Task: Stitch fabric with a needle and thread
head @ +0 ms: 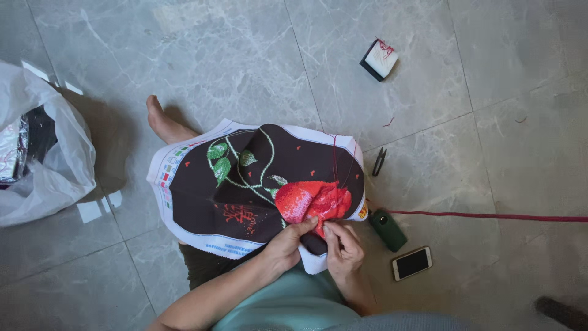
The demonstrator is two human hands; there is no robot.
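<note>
A cross-stitch cloth (245, 184) lies over my lap, black with a red flower, green leaves and a white border. My left hand (286, 245) pinches the cloth's near edge just under the red flower. My right hand (343, 248) grips the same edge beside it, fingers closed at the red stitching. A thin red thread (335, 156) rises from the flower toward the cloth's far edge. Whether a needle is in my fingers is too small to tell.
Small black scissors (380, 161) lie right of the cloth. A dark green case (387, 229) and a phone (411, 263) rest by my right hand. A long red cord (490, 216) runs to the right. A thread card (380, 59) sits farther off, a white plastic bag (43, 159) at left. My bare foot (164, 122) shows above the cloth.
</note>
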